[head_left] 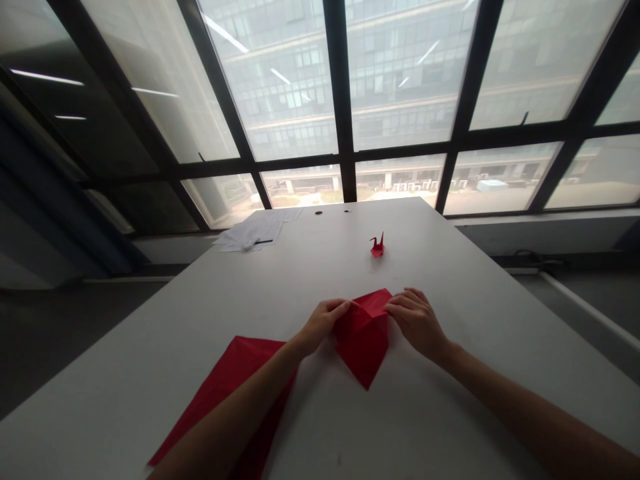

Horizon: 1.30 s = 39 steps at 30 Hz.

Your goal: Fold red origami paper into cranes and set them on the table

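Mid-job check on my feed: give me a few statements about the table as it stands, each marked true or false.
1. The left hand and the right hand both touch the folded red paper. True.
2. The small red paper crane stands between the two hands. False: it stands farther out on the table, beyond the folded red paper and apart from both hands.
3. A flat red sheet lies on the table to the left of the folded red paper. True.
4. The white papers lie at the near right corner. False: they lie at the far left end, by the window.
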Available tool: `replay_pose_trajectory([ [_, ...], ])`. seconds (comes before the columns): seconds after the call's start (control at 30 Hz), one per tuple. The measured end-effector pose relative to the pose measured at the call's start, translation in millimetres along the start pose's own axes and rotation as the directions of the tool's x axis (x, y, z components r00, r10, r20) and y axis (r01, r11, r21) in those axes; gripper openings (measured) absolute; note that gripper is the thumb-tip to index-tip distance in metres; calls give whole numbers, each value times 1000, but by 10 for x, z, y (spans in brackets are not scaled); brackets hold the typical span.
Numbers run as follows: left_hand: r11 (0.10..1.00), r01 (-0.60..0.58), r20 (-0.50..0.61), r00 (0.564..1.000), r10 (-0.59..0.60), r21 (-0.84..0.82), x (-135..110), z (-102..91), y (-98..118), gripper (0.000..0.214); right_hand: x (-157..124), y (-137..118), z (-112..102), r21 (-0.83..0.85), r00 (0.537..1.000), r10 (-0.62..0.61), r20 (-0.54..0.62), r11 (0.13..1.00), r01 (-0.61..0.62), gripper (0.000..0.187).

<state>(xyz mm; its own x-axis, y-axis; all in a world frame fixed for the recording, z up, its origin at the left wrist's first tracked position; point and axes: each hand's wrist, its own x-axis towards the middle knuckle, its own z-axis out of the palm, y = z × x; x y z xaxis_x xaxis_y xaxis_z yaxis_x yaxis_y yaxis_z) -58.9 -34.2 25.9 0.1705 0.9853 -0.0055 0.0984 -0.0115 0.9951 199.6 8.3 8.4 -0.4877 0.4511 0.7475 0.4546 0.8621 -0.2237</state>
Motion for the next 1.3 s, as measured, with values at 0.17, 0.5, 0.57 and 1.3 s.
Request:
replay_pose_trajectory([
  [0.17, 993, 42, 12, 999, -41, -111, -13, -62, 44, 43, 15, -41, -23, -15, 1000, -30, 5, 999, 30, 22],
  [0.5, 951, 174, 200, 972, -124, -256, -62, -160, 78, 43, 25, -57, -48, 36, 997, -72, -29, 997, 73, 24],
  [0.57, 953, 172, 159, 978, -135, -248, -54, -144, 30, 34, 25, -55, -50, 47, 996, -78, -29, 996, 80, 24],
  [1.3, 886, -410, 66, 911, 406, 214, -21, 22, 3, 14, 18, -105, 51, 247, 1000, 27, 11, 969, -29, 16],
])
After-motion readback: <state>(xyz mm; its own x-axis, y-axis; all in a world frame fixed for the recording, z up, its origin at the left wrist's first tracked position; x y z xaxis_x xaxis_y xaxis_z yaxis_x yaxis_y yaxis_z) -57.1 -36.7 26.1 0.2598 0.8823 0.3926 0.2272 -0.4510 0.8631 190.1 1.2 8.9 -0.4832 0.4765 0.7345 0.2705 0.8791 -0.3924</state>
